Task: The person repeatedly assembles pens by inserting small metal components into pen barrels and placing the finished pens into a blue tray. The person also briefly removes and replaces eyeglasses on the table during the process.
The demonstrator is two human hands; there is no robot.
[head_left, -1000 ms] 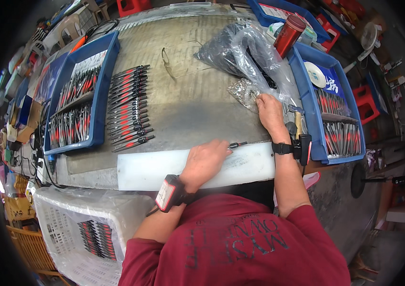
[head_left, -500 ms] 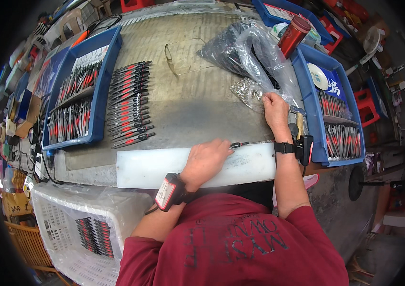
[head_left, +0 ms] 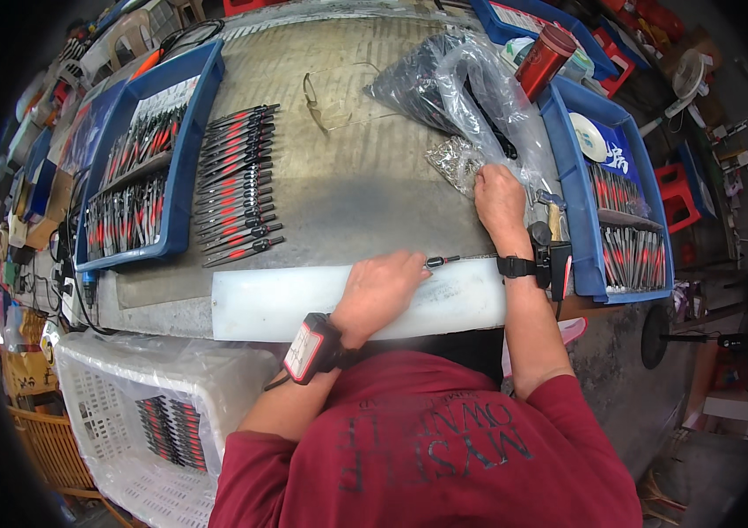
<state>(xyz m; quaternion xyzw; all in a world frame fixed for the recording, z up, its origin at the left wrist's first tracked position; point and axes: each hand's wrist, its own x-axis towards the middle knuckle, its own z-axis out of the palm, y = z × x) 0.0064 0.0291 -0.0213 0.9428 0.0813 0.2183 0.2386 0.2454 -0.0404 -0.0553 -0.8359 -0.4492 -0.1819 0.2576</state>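
In the head view, a small black-and-red tool is pinched in the closed fingers of the left hand, over the white board at the near table edge. The right hand is laid half open on a clear bag of small metal parts, to the right. Rows of finished tools are laid out far left.

Bright, even daylight, sharp centre, strong fisheye bending, black vignetted rim.
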